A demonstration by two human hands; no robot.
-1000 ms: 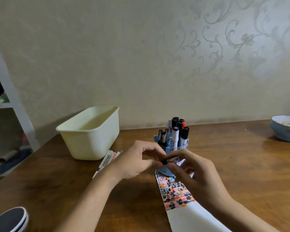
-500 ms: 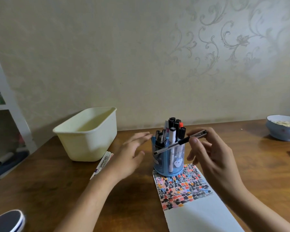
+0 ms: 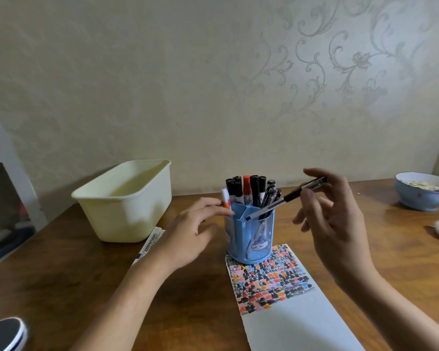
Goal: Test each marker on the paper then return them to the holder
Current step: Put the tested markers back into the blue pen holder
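— Two hands up over the table (image 3: 86,274), then. What's in them?

— Only my right hand (image 3: 340,224) carries anything. Its thumb and fingers pinch a black-capped pen (image 3: 287,198), slanted, the capped tip down over the rim of the blue holder (image 3: 250,236) and the other end up by my fingertips.

— And your left hand?

— My left hand (image 3: 193,234) holds nothing. Its fingers are relaxed and spread, the tips just beside the holder's left wall, near a white marker with an orange band (image 3: 225,200). Whether they touch the holder, I cannot tell.

— Where does the holder stand?

— Upright on the far end of the paper (image 3: 289,317), which lies on the table between my forearms. A patch of coloured and black test marks (image 3: 269,277) covers the paper's far part; the near part is blank. More markers (image 3: 249,191) stand upright in the holder, mostly black caps, one red.

— Anything else around?

— One cream tub (image 3: 127,201) to the left, with whiteboard markers (image 3: 150,243) lying flat beside it, partly behind my left wrist. Far right, a blue bowl (image 3: 418,196) with a spoon in it.
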